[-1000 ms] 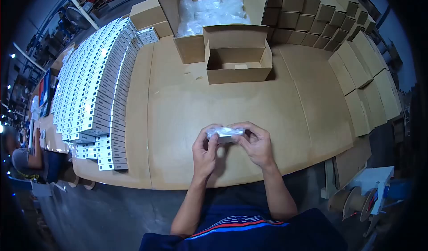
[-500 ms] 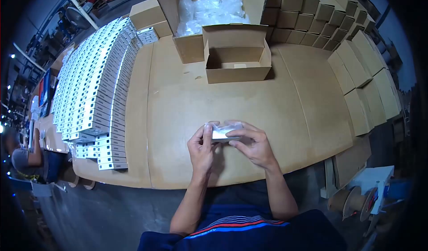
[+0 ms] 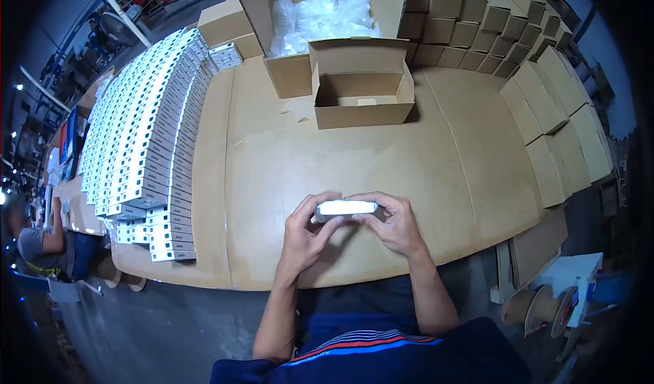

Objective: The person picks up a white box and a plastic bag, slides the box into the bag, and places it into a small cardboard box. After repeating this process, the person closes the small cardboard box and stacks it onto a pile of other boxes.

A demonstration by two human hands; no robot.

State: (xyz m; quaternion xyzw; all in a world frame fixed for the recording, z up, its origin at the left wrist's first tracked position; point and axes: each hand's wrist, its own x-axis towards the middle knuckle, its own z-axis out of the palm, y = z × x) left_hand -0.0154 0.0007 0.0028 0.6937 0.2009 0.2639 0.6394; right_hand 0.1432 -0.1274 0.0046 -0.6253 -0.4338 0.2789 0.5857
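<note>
A small white box (image 3: pixel 347 207), with what looks like clear plastic around it, is held level above the near part of the brown table (image 3: pixel 340 159). My left hand (image 3: pixel 305 234) grips its left end, fingers on the far side and thumb on the near side. Its right end is pinched by my right hand (image 3: pixel 394 226). Beyond my hands stands an open brown carton (image 3: pixel 364 116), with a small pale piece inside.
Stacked white boxes (image 3: pixel 146 139) fill the table's left side. A large carton (image 3: pixel 289 77) at the back holds clear plastic bags (image 3: pixel 323 19). Brown boxes (image 3: pixel 470 26) are stacked at the back right, with flatter cartons (image 3: pixel 552 132) along the right edge. Another person (image 3: pixel 51 237) sits far left.
The white box has turned so that a narrow bright side now shows, and the loose plastic above it lies closer. Both my hands have shifted to its two ends.
</note>
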